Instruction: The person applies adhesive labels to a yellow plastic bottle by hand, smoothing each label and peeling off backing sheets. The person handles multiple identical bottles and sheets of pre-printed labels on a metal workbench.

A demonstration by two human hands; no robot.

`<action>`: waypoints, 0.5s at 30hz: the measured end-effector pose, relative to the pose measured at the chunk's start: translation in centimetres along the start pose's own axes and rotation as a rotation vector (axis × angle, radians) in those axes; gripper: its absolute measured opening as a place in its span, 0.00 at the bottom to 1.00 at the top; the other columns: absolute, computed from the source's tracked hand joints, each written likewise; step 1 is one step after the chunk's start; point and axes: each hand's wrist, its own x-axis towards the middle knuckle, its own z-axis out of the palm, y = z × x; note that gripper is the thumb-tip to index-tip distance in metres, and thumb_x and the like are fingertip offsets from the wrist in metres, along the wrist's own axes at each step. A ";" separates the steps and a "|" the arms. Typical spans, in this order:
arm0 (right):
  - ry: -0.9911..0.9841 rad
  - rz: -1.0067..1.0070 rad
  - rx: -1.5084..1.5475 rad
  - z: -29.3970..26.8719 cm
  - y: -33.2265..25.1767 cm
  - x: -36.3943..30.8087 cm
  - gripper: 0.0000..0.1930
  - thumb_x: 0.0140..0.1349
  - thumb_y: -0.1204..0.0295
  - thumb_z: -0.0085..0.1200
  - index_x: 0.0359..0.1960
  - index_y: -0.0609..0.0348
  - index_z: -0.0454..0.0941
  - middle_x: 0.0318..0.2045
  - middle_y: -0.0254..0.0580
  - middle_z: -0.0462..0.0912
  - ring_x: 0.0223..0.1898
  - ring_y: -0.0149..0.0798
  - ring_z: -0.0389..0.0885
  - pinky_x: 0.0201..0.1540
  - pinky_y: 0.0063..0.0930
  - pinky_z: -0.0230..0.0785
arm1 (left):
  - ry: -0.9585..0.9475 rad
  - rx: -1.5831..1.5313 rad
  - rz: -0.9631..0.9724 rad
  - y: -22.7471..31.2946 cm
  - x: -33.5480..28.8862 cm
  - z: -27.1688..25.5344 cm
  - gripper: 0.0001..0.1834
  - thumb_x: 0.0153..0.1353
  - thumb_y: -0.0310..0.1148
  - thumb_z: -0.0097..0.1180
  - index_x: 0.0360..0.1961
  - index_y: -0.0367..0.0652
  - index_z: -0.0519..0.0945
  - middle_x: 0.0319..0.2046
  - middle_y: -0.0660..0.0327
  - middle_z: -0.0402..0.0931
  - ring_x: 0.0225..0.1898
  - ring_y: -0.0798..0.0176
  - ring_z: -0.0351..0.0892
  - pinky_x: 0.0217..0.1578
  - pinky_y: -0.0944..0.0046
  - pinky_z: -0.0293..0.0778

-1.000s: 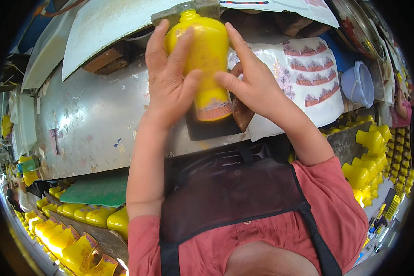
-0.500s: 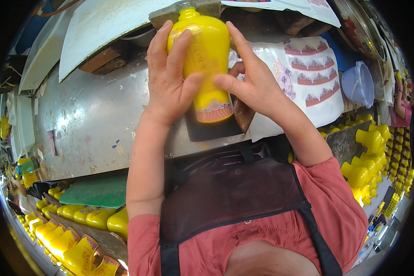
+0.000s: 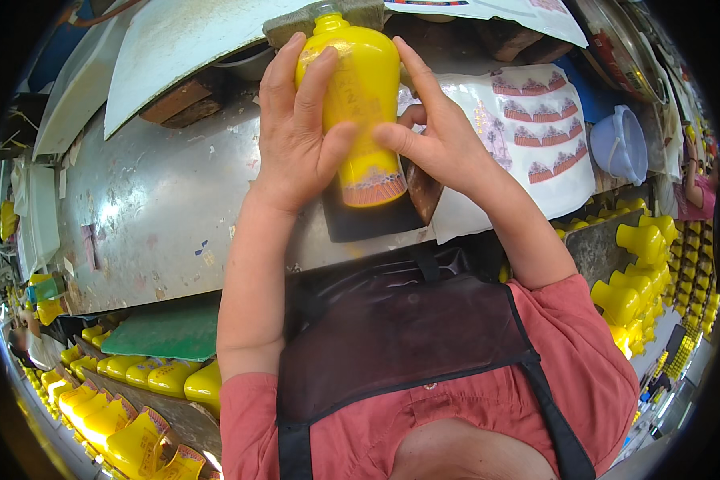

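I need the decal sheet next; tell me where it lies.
The white sheet of red-patterned decals lies on the metal bench, just right of the right hand and the yellow bottle.

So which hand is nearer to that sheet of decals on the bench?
The right hand: it lies over the decal sheet's left edge. The left hand is beyond the yellow bottle, farther away.

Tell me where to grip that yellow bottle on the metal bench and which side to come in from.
Grip the yellow bottle around its wide middle, coming from both flanks. It lies with its narrow neck pointing away and its banded base toward the person, so the rounded sides are open. The left hand already wraps one flank, the right hand presses the other. The neck looks too slim for a steady hold.
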 end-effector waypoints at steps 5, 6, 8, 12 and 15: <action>-0.001 0.001 -0.007 -0.1 -0.1 0.1 0.52 0.58 0.60 0.68 0.79 0.57 0.47 0.46 0.60 0.85 0.37 0.48 0.89 0.44 0.36 0.79 | 0.002 0.012 -0.002 0.0 -0.1 0.1 0.36 0.66 0.52 0.55 0.73 0.57 0.67 0.74 0.51 0.55 0.70 0.41 0.60 0.69 0.47 0.61; -0.005 0.009 -0.007 -0.2 -0.1 0.1 0.52 0.58 0.60 0.68 0.79 0.57 0.46 0.44 0.60 0.86 0.37 0.48 0.89 0.44 0.36 0.79 | 0.003 0.005 -0.005 0.0 -0.1 0.2 0.36 0.66 0.53 0.55 0.73 0.57 0.67 0.74 0.51 0.56 0.70 0.41 0.60 0.69 0.47 0.61; -0.010 0.018 -0.004 -0.2 0.2 0.1 0.52 0.58 0.60 0.67 0.79 0.56 0.46 0.40 0.58 0.86 0.37 0.48 0.89 0.43 0.36 0.79 | 0.009 0.008 -0.004 0.0 -0.1 0.2 0.36 0.66 0.53 0.55 0.73 0.57 0.67 0.74 0.50 0.56 0.70 0.41 0.60 0.69 0.46 0.61; -0.018 0.032 0.020 0.1 0.7 -0.2 0.53 0.58 0.60 0.67 0.80 0.55 0.45 0.37 0.57 0.87 0.37 0.48 0.89 0.43 0.36 0.79 | 0.014 0.004 -0.007 -0.1 -0.2 0.3 0.36 0.66 0.54 0.54 0.73 0.57 0.67 0.74 0.50 0.56 0.70 0.41 0.60 0.69 0.46 0.61; 0.009 0.006 0.022 0.1 0.4 0.0 0.49 0.61 0.60 0.66 0.79 0.53 0.49 0.35 0.52 0.87 0.34 0.44 0.88 0.41 0.33 0.79 | 0.015 -0.013 -0.011 -0.1 -0.2 0.4 0.36 0.66 0.54 0.54 0.73 0.57 0.67 0.74 0.50 0.56 0.70 0.40 0.60 0.69 0.46 0.61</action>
